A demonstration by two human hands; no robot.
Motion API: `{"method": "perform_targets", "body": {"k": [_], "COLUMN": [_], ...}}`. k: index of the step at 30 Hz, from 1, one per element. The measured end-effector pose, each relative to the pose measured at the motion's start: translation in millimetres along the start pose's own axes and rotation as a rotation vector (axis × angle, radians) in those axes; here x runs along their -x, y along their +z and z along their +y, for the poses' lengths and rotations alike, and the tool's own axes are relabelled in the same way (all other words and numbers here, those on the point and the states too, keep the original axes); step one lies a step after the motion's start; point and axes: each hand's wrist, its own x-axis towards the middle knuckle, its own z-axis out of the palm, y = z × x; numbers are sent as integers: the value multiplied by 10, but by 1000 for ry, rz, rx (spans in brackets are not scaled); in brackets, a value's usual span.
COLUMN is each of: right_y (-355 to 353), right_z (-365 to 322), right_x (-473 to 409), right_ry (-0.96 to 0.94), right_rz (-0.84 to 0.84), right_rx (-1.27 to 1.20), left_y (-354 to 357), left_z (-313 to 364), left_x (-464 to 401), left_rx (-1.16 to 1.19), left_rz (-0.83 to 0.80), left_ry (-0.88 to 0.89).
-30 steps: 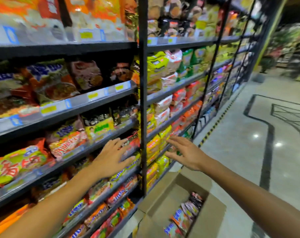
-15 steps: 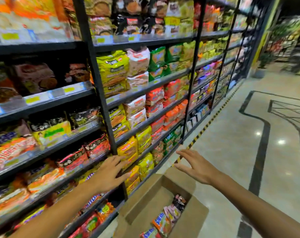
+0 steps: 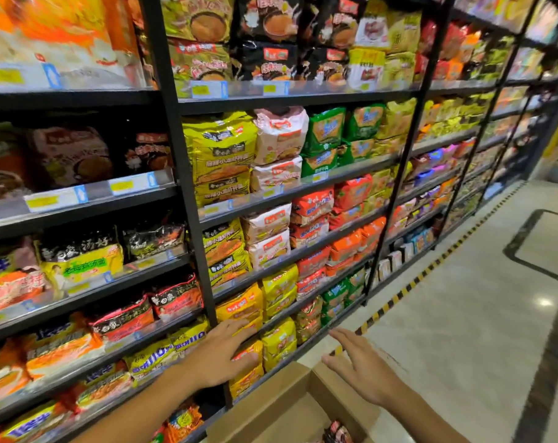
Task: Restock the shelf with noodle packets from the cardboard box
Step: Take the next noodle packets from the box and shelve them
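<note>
A black metal shelf point(image 3: 303, 193) packed with colourful noodle packets fills the left and centre. An open cardboard box point(image 3: 277, 407) sits on the floor at the bottom centre, with a noodle packet point(image 3: 336, 433) showing inside at the frame's lower edge. My left hand point(image 3: 223, 356) is open, fingers spread, in front of the yellow packets point(image 3: 277, 343) on a low shelf; contact is unclear. My right hand point(image 3: 363, 366) is open and empty, hovering above the box's far flap.
The shelving runs away to the right down the aisle. A black-and-yellow striped strip point(image 3: 408, 286) marks the floor along the shelf base. Glossy tiled floor point(image 3: 462, 330) with a dark inlaid line lies to the right.
The view has swung rightwards and upward along the shelf. Both hands have dropped lower in the frame and stayed open and empty. Less of the box shows now.
</note>
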Motion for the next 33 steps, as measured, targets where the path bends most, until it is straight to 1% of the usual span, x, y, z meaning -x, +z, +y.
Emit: {"method": "perform_targets", "body": {"k": [2,4,6,9,12,15,18,21,24,26,30,32,33], "right_y": [91,152,145,159,228,387,656,1035,1522,1894,2680,3097,3319], "right_z": [129,277,416,572,658,769,863,1064,1405,1644,2132,2369,2492], "right_x": [-173,-351,-530,-829,-1207,-1643,-2069,-2342,-2558,-2637,-2679,-2668,-2659], "right_ry": [9,21,38,33,-11,-91,-130,-201,-224,-230,-222,-205,-199], "right_rz": [-69,-92,-106,-170,-233,-333,-431,-491,-548,-597,-640,-692,-713], "right_rx": [-2,10,14,9,3,-3,-15,5,-5,3,0,14,27], "left_y": [28,82,137,253,416,658,982,1596,2336,2889,3939,4401,4600], "left_z": [-82,-158,-230,-324,-447,-546,-591,-606,-567,-558,-518,-479,-483], "left_x": [-231,-424,-570,-708,-800,-788,-739,-600,-479,-399,-348,-387,-412], "left_rx": [59,88,105,129,161,164,233,287,353,330,415,460,469], "left_rz": [-28,-40,-18,15,16,24,94,149,182,130,60,20,49], "left_ry": [-24,-22,-27,-68,-149,-248,-362,-459,-549,-606,-721,-774,-794]}}
